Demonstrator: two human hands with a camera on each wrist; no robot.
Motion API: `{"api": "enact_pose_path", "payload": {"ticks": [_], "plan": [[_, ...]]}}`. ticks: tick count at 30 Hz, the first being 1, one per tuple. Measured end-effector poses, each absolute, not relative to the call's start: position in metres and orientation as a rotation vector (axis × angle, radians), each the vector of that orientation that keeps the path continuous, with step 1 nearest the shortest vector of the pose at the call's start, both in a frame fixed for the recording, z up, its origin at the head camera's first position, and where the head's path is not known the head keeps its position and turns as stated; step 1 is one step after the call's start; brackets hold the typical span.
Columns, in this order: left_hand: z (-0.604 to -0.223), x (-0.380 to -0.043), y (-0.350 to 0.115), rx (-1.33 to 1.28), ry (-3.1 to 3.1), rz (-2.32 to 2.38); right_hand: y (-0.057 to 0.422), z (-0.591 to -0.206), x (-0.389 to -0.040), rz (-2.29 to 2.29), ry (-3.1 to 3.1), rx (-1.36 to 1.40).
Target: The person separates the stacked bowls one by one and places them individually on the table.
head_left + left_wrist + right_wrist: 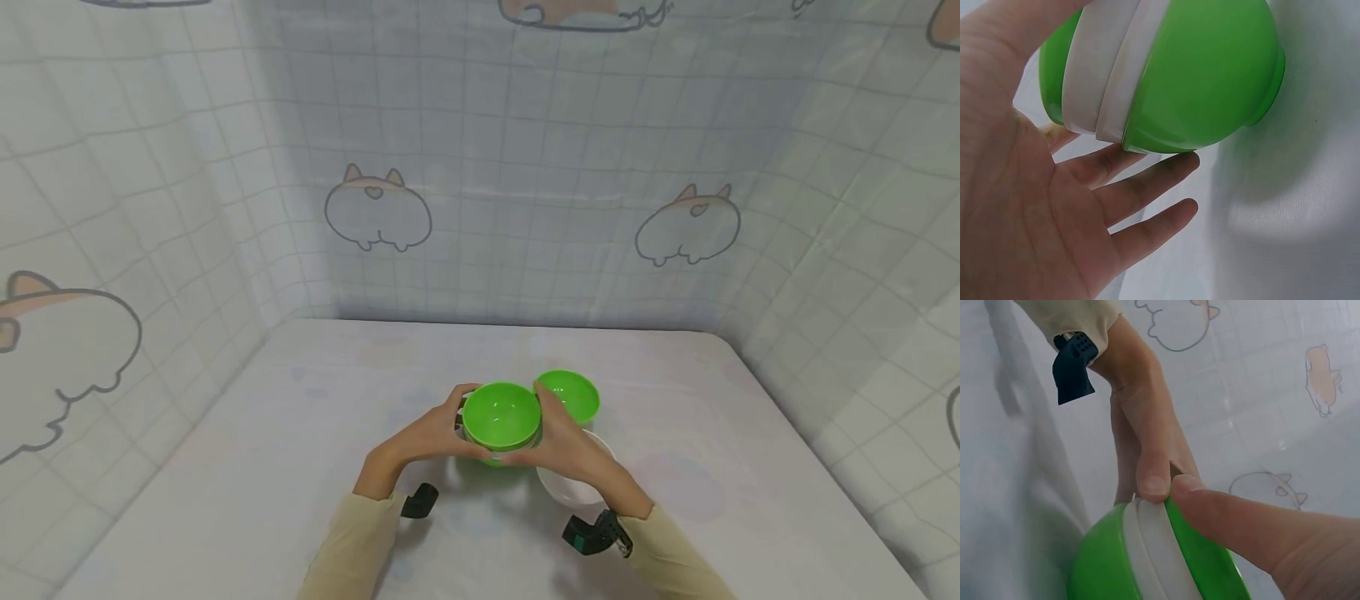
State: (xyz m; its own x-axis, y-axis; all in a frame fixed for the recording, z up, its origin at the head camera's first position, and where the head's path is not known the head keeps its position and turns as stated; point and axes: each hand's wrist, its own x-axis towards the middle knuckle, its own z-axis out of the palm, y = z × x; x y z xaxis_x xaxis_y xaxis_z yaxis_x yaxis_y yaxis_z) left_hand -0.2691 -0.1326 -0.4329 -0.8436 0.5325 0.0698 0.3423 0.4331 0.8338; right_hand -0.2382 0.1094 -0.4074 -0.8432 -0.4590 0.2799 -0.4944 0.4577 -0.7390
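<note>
The grip is 2-handed: left hand [429,435] and right hand [564,442] clasp the stack of bowls [501,419] from either side, thumbs meeting at its near rim, above the desk [300,433]. Just beyond stands a green bowl [568,393]; a white bowl [570,492] lies under the right wrist

The white bowl [570,492] lies mostly hidden beneath the right hand [562,446].
</note>
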Motion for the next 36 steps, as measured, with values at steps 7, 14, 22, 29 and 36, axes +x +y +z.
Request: {"api": "enact_pose_path", "payload": {"ticks": [7,14,22,29,36], "plan": [[-0.432,-0.273,-0.13,0.784,2.468,1.369,0.101,-0.413,-0.253,1.455,-2.553,0.982],[-0.431,-0.276,-0.129,0.764,2.494,1.34,0.101,-0.414,-0.257,1.494,-2.567,0.919],[-0.433,-0.278,-0.13,0.747,2.506,1.351,0.099,-0.413,-0.257,1.52,-2.599,0.795],[-0.433,-0.28,-0.128,0.746,2.51,1.358,0.1,-0.412,-0.259,1.546,-2.603,0.8],[-0.433,-0.282,-0.126,0.752,2.504,1.348,0.104,-0.414,-0.263,1.547,-2.609,0.823]]}}
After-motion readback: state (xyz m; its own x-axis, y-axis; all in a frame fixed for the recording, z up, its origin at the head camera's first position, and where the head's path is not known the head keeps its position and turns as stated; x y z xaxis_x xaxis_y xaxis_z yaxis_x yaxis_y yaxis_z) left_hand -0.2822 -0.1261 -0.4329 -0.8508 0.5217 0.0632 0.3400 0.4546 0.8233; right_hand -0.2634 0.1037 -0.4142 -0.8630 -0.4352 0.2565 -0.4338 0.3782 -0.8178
